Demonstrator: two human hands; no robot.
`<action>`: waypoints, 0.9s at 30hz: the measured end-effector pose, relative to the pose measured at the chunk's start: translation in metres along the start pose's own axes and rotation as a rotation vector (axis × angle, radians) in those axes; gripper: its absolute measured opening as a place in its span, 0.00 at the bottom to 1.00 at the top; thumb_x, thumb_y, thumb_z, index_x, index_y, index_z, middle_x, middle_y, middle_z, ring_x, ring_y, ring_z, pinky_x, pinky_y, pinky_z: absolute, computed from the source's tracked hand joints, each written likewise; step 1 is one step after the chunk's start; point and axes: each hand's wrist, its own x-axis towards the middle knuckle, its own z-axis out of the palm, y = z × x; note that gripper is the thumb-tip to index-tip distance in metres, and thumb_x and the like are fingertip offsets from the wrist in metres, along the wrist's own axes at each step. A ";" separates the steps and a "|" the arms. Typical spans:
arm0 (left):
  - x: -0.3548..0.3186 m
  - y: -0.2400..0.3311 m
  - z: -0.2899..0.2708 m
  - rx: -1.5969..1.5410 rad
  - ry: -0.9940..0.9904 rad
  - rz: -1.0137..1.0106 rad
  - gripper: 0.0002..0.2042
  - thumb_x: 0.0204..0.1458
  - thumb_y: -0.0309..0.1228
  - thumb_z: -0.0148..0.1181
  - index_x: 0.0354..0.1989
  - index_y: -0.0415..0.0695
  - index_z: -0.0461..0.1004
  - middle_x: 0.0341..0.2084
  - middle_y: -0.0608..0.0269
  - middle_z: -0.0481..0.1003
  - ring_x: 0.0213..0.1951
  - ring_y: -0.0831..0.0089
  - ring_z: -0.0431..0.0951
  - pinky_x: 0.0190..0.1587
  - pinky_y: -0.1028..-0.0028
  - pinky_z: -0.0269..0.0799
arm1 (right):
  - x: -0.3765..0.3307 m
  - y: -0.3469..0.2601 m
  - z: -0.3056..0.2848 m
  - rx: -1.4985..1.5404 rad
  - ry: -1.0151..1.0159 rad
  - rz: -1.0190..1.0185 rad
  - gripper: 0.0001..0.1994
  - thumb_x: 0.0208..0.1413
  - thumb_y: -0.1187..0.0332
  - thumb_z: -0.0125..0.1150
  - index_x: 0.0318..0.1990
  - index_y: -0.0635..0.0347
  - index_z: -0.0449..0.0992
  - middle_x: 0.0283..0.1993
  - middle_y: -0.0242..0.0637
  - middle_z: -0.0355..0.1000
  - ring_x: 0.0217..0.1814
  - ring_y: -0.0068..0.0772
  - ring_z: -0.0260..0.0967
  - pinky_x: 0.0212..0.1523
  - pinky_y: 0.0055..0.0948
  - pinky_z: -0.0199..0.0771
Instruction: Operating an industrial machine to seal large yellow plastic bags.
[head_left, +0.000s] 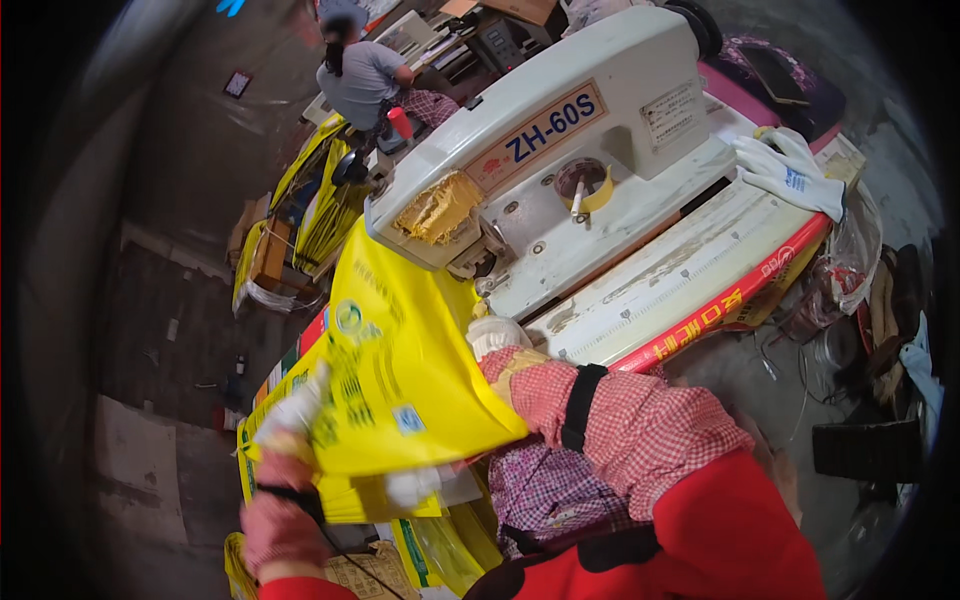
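A large yellow printed sack point(440, 355) hangs from the needle end of a pale industrial sewing machine point(640, 70), its upper part next to the machine head. My right hand point(497, 336), in a white glove, is closed at the sack's right edge just below the needle area; its fingertips are partly hidden. On the sack's left side, my left hand point(295, 408) is in a white glove and smeared by motion, so its fingers cannot be made out. Both forearms wear red-and-white checked sleeves. More yellow sacks point(365, 500) lie beneath the hanging one.
A roll of tape point(584, 186) sits on the machine arm. A white glove point(790, 172) lies at the right end of the machine bed point(690, 270). Far left, bundled yellow sacks point(335, 205) are stacked near a seated person point(362, 85). A phone point(775, 75) lies at the back right.
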 end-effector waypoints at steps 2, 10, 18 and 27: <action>-0.046 -0.051 0.050 0.554 0.207 0.105 0.19 0.59 0.41 0.39 0.52 0.43 0.66 0.50 0.48 0.67 0.54 0.52 0.63 0.55 0.63 0.61 | -0.005 -0.003 0.016 -0.134 -0.016 0.029 0.15 0.50 0.69 0.55 0.45 0.68 0.72 0.41 0.42 0.73 0.39 0.33 0.72 0.42 0.31 0.73; -0.043 -0.013 0.048 0.345 0.574 0.370 0.15 0.55 0.32 0.48 0.47 0.37 0.67 0.48 0.49 0.69 0.53 0.53 0.65 0.57 0.68 0.60 | -0.030 -0.034 0.035 -0.757 -0.100 0.200 0.14 0.49 0.68 0.55 0.43 0.66 0.73 0.39 0.42 0.74 0.37 0.35 0.73 0.40 0.32 0.74; -0.038 0.207 0.052 0.467 -0.316 1.302 0.23 0.52 0.50 0.50 0.41 0.40 0.72 0.44 0.51 0.71 0.55 0.49 0.62 0.61 0.59 0.53 | -0.014 -0.039 0.094 -1.417 -0.122 0.304 0.13 0.49 0.66 0.55 0.40 0.64 0.74 0.36 0.42 0.74 0.36 0.36 0.73 0.38 0.33 0.74; -0.010 0.219 0.024 1.152 -0.389 1.087 0.31 0.51 0.61 0.39 0.22 0.43 0.74 0.21 0.49 0.71 0.32 0.50 0.72 0.42 0.59 0.67 | -0.039 -0.074 0.110 -2.135 -0.104 0.438 0.13 0.47 0.65 0.55 0.37 0.62 0.76 0.34 0.42 0.75 0.34 0.38 0.74 0.35 0.34 0.75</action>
